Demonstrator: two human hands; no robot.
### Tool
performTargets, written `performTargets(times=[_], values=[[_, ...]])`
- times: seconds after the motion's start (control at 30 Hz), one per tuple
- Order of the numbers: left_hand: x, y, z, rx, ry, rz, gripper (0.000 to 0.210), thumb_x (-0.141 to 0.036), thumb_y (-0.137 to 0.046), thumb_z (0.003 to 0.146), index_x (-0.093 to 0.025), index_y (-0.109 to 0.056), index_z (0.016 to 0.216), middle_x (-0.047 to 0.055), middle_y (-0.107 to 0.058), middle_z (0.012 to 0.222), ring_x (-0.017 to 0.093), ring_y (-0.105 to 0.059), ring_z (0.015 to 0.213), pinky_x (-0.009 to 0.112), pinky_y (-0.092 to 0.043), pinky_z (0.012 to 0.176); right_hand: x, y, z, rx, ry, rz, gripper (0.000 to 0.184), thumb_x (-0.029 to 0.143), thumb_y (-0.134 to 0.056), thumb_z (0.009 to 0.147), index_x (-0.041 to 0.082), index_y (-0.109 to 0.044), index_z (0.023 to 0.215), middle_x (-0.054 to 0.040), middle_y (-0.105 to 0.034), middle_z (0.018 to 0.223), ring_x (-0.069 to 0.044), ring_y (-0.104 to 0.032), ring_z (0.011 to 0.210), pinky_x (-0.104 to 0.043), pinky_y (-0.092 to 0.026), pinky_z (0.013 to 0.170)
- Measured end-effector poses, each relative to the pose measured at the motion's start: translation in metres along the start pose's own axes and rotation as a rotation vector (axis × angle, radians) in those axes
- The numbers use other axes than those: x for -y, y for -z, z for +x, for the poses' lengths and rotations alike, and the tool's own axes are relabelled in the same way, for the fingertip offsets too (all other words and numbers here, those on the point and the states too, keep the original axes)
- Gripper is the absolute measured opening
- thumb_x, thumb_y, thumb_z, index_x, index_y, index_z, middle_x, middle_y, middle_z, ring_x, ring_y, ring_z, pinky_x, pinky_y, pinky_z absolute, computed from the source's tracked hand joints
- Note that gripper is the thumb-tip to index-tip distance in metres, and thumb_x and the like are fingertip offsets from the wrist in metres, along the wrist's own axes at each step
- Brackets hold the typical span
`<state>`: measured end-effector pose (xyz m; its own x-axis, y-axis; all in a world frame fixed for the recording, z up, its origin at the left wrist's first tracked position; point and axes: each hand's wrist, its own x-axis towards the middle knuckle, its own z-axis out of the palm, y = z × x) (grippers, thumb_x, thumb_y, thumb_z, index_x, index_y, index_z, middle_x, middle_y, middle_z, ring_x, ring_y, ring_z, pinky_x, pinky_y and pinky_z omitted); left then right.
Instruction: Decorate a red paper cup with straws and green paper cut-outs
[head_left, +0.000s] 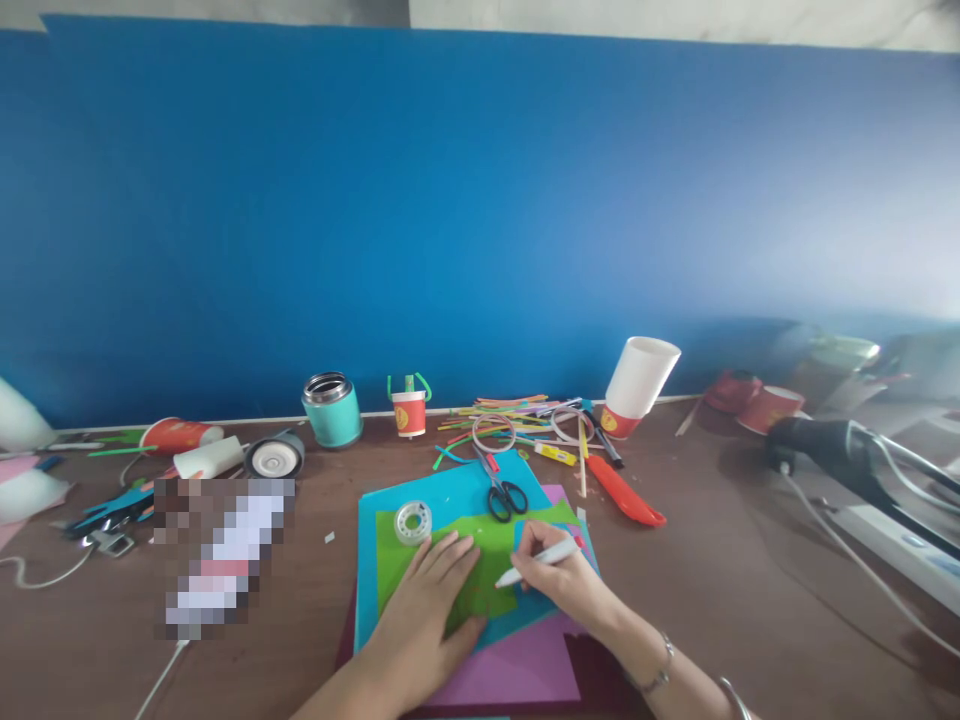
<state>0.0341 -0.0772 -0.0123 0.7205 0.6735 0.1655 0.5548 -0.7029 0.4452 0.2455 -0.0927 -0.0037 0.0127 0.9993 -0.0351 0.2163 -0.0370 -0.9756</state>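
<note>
My right grip [566,585] is closed around a thin white plastic marker pen [559,551]. Its tip points down at a bright green paper sheet [491,550], but I can't tell if it touches. My left grip [429,612] lies flat on the green sheet with its fingers spread, and it isn't grasping anything. The green sheet is right in front of me, on top of a bigger blue paper sheet [369,530], and a purple paper sheet [517,675] pokes out below.

The pen work looks only part done to me, because I can't see clear lines on the green. At the back of the brown counter [712,580], one small red and white paper cup [410,413] already has thin green strips [424,383] sticking up, so I think that bit is made.

Now I count: one pen, one green sheet, one pair of black-handled scissors [507,500], one small clear tape roll [399,523] by my left fingers, two bigger pale rings [491,450], one yellow tube [555,454] and one turquoise jar [334,418]. The thin coloured strips [510,402] are too many to count
</note>
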Motion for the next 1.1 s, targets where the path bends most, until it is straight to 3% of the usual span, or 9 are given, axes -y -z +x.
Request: performTargets(times=[0.2,0.4,0.87,1.1], values=[[0.000,-0.002,-0.001,-0.016,0.000,0.002,0.066,-0.013,-0.051,0.076,-0.024,-0.032,0.137,0.006,-0.039,0.142,0.026,-0.032,0.132,0.052,-0.026,0.109,-0.006,-0.003,0.000,0.052,-0.025,-0.077,0.022,0.023,-0.056,0.071,0.022,-0.041,0.055,0.0055,-0.054,0.040,-0.009,-0.047,0.038,-0.020,-0.030,0.039],[0.002,-0.006,-0.001,-0.052,-0.008,0.029,0.069,-0.014,-0.051,0.076,-0.023,-0.026,0.140,0.007,-0.039,0.142,0.026,-0.033,0.131,0.051,-0.027,0.109,-0.011,-0.006,0.000,0.037,-0.060,-0.099,0.022,0.022,-0.055,0.068,0.022,-0.038,0.054,0.0078,-0.048,0.036,-0.010,-0.047,0.035,-0.019,-0.028,0.036],[0.003,-0.008,-0.002,-0.067,-0.020,0.043,0.069,-0.013,-0.051,0.075,-0.023,-0.027,0.139,0.008,-0.041,0.141,0.027,-0.034,0.130,0.052,-0.028,0.108,-0.012,-0.007,-0.001,0.050,-0.054,-0.123,0.021,0.022,-0.054,0.068,0.022,-0.038,0.055,0.0074,-0.049,0.037,-0.012,-0.054,0.037,-0.018,-0.029,0.034],[0.004,-0.008,-0.001,-0.049,-0.012,0.042,0.068,-0.014,-0.051,0.077,-0.023,-0.027,0.139,0.007,-0.040,0.142,0.026,-0.032,0.132,0.051,-0.028,0.109,-0.013,-0.008,-0.001,0.021,-0.044,-0.145,0.022,0.021,-0.054,0.068,0.022,-0.037,0.054,0.0081,-0.047,0.038,-0.011,-0.050,0.037,-0.019,-0.031,0.036]])
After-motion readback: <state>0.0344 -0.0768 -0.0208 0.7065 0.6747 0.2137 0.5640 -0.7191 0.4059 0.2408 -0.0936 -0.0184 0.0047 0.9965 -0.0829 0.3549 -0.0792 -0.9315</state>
